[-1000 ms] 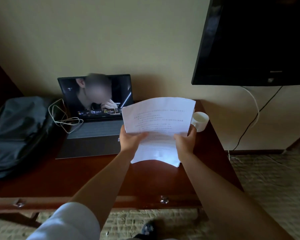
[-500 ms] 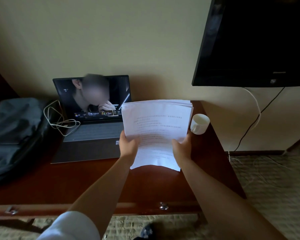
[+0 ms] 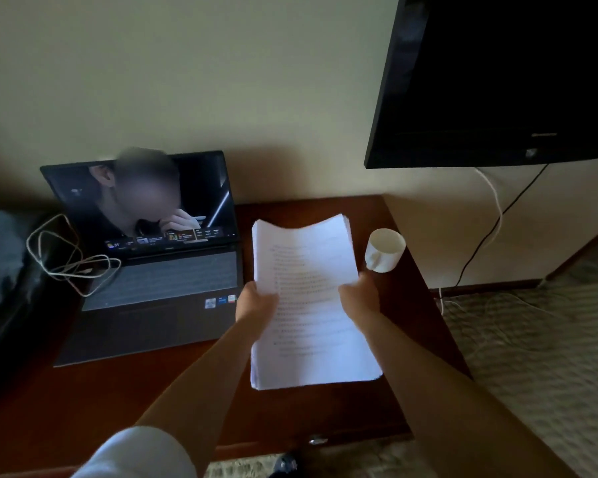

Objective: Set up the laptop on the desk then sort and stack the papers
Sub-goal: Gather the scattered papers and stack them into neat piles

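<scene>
A stack of white printed papers [image 3: 308, 270] is held over the right half of the dark wooden desk [image 3: 173, 388], its long side running away from me. My left hand [image 3: 254, 303] grips the stack's left edge, thumb on top. My right hand [image 3: 359, 296] grips the right edge the same way. The stack's near end lies low by the desk top. The open laptop [image 3: 152, 270] stands on the desk to the left of the papers, its screen lit against the wall.
A white cup [image 3: 384, 250] lies tipped near the desk's right edge, close to my right hand. A white cable [image 3: 66, 260] coils beside the laptop. A dark bag [image 3: 4, 270] fills the far left. A black TV [image 3: 497, 81] hangs on the wall at upper right.
The stack has turned from sideways to lengthwise and tipped down flatter toward the desk. Both hands keep their grip on its edges.
</scene>
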